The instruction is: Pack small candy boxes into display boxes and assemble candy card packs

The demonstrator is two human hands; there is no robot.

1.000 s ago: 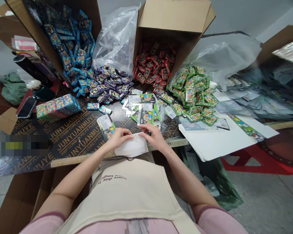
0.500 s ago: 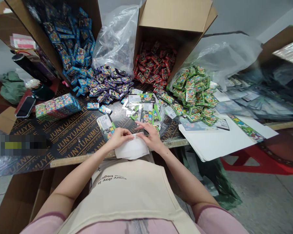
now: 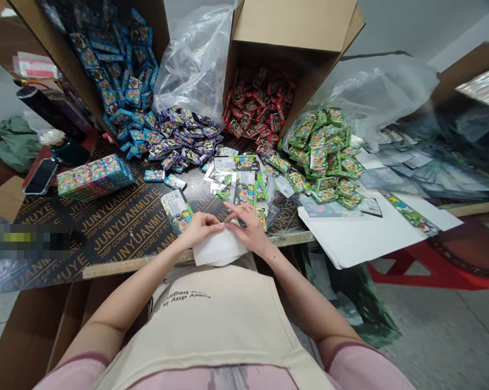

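A white paper piece (image 3: 218, 250) hangs at the table's front edge, close to my apron. My left hand (image 3: 199, 229) pinches its upper edge between thumb and fingers. On the same edge, my right hand (image 3: 249, 227) closes its thumb and index finger, while its other fingers stretch away to the left. What lies between the fingertips is too small to make out. Left of the paper is a printed card (image 3: 177, 210) with a white label. Beyond my hands lies a heap of printed green-and-black packets (image 3: 244, 187).
Small packets are piled behind: blue (image 3: 133, 95), purple (image 3: 183, 135), red (image 3: 256, 105) and green (image 3: 323, 146). Cardboard boxes (image 3: 289, 24) stand at the back. A stacked block of packets (image 3: 94, 179) and a phone (image 3: 41, 176) lie left; white sheets (image 3: 350, 233) overhang the right edge.
My right thumb and index finger have drawn together at the paper's upper edge. The paper has shifted slightly. My left hand keeps its pinch almost unmoved.
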